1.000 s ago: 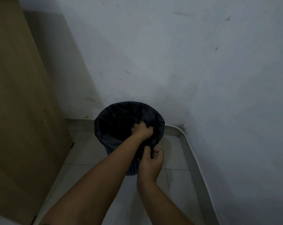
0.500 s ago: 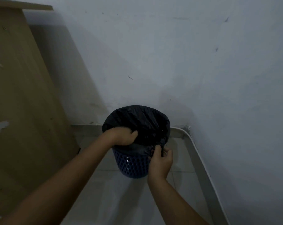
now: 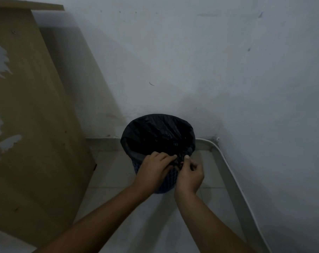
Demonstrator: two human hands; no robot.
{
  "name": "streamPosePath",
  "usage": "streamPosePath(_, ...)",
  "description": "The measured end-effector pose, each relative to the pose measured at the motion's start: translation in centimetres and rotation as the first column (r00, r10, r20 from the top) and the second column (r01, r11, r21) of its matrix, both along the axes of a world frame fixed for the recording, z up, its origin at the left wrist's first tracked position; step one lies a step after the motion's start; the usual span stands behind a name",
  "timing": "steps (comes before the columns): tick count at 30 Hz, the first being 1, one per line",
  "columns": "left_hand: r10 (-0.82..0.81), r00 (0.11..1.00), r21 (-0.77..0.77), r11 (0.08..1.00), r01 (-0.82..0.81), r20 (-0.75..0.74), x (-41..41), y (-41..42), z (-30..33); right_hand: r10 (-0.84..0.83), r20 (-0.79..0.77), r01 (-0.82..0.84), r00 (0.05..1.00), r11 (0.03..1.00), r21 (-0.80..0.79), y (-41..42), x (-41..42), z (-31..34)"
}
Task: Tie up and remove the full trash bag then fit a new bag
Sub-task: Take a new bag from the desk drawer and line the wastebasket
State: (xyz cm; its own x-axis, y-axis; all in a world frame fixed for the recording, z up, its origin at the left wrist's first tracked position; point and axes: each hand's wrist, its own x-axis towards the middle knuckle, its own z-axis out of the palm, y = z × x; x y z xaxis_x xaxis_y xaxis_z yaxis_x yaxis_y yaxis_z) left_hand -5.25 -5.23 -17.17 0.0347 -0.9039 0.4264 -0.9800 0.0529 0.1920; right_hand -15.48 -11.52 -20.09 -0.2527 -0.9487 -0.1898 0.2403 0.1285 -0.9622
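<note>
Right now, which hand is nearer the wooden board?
The left hand. It pinches the bag at the bin's near rim, on the board's side; the right hand pinches beside it, farther off.

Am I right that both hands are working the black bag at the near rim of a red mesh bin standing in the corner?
Not quite: the bin is blue mesh, not red, as the head view shows. The rest holds: the left hand and the right hand both have a grip on the black bag at the near rim, and the bin stands in the corner.

Wall (image 3: pixel 191 70) behind and right of the bin (image 3: pixel 166 185), wooden panel (image 3: pixel 30 125) left; near floor (image 3: pixel 155 225) open.
</note>
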Motion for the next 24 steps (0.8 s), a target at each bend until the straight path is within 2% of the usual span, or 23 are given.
streamPosePath(5, 0.063, 0.987, -0.279, 0.96, -0.019, 0.15, -0.1, 0.2, -1.4, 0.062, -0.015, -0.063, 0.998, 0.996, -0.068, 2.4, -0.3, -0.3)
streamPosePath(8, 0.154, 0.968, -0.342, 0.936, -0.079, 0.198, -0.4, 0.2, -1.9, 0.077, 0.034, -0.075, 0.996, 0.995, -0.06, 2.2, -0.5, -1.0)
streamPosePath(10, 0.138, 0.97, -0.345, 0.936, -0.061, 0.201, -0.7, 0.7, -2.2, 0.052, 0.031, -0.052, 0.998, 0.999, -0.017, 1.7, -0.7, -1.1)
streamPosePath(12, 0.108, 0.986, -0.319, 0.946, -0.062, 0.128, -1.1, 1.8, -2.6, 0.045, 0.006, -0.045, 0.999, 0.998, 0.051, 1.2, -0.7, -1.0)
streamPosePath(13, 0.121, 0.992, -0.304, 0.947, -0.105, 0.034, -1.3, 2.3, -2.8, 0.054, 0.01, -0.054, 0.999, 0.994, 0.095, 1.1, -0.7, -0.9)
streamPosePath(14, 0.139, 0.982, -0.278, 0.945, -0.171, -0.128, -1.6, 2.9, -3.0, 0.068, 0.037, -0.073, 0.997, 0.988, 0.139, 0.9, -0.6, -0.9)
streamPosePath(15, 0.156, 0.921, -0.215, 0.946, -0.244, -0.358, -1.9, 3.5, -3.2, 0.085, 0.082, -0.098, 0.993, 0.981, 0.169, 0.8, -0.5, -0.9)
streamPosePath(16, 0.177, 0.776, -0.109, 0.947, -0.301, -0.605, -2.3, 3.8, -3.1, 0.096, 0.124, -0.118, 0.988, 0.976, 0.181, 0.7, -0.5, -0.9)
streamPosePath(17, 0.21, 0.564, 0.02, 0.946, -0.324, -0.799, -2.8, 3.9, -3.1, 0.102, 0.153, -0.13, 0.983, 0.975, 0.181, 0.6, -0.5, -0.8)
streamPosePath(18, 0.267, 0.363, 0.149, 0.935, -0.322, -0.893, -3.3, 3.8, -2.9, 0.102, 0.176, -0.133, 0.979, 0.975, 0.178, 0.6, -0.5, -0.7)
streamPosePath(19, 0.315, 0.221, 0.24, 0.92, -0.308, -0.923, -3.8, 3.4, -2.7, 0.095, 0.194, -0.13, 0.976, 0.976, 0.175, 0.5, -0.5, -0.6)
streamPosePath(20, 0.336, 0.13, 0.287, 0.911, -0.295, -0.933, -4.3, 2.8, -2.5, 0.093, 0.202, -0.13, 0.975, 0.975, 0.178, 0.4, -0.6, -0.4)
streamPosePath(24, 0.29, -0.055, 0.291, 0.895, -0.338, -0.955, -6.9, 0.9, -2.1, 0.162, 0.183, -0.201, 0.97, 0.955, 0.22, 0.2, -0.9, -0.1)
